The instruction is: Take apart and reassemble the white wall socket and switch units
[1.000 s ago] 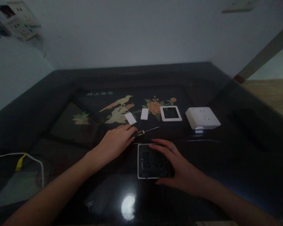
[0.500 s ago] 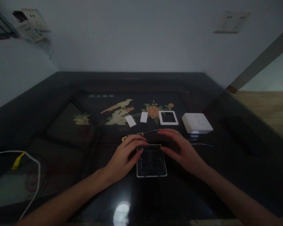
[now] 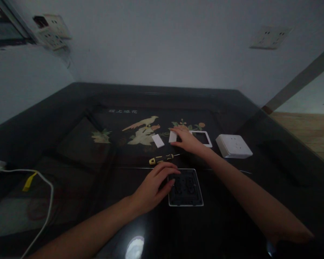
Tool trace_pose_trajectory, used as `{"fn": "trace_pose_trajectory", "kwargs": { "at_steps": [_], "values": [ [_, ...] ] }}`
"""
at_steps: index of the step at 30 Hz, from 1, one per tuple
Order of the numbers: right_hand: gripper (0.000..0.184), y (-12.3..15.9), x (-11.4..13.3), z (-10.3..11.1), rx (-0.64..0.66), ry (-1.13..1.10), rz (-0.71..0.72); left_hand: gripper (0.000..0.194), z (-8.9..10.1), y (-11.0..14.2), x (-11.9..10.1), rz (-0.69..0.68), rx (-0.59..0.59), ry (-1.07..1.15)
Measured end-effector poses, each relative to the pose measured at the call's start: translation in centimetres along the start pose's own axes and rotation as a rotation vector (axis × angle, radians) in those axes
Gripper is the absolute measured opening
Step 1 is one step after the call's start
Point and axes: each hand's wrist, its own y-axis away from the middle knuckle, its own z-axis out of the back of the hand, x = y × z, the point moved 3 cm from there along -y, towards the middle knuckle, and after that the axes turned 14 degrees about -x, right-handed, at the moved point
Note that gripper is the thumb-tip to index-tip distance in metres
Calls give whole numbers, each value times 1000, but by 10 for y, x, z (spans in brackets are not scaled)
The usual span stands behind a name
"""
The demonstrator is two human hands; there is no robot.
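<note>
White tile, mid-frame: the right hand reaches it, half-curled (hold unclear), leaving only the loosely open left hand at the plate.

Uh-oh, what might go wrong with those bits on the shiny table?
Two little accidents seem possible. The right hand is at one small white piece, right beside the white frame, so it might bump the frame. And the screwdriver lies loose, close to the fingers of the left hand at the dark square part, so a careless nudge might make it slide.
</note>
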Motion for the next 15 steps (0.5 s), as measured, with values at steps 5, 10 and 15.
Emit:
{"fn": "trace_pose_trajectory", "kwargs": {
  "at_steps": [5,10,15],
  "values": [
    [36,5,1,6,-1,-21,-8,26,-1,0,-1,7,49,17],
    [43,25,23,50,-43,-143,-39,26,-1,0,-2,16,75,0],
    [36,71,58,106,3,-469,-211,27,-1,1,-3,33,115,-38]
  ]
}}
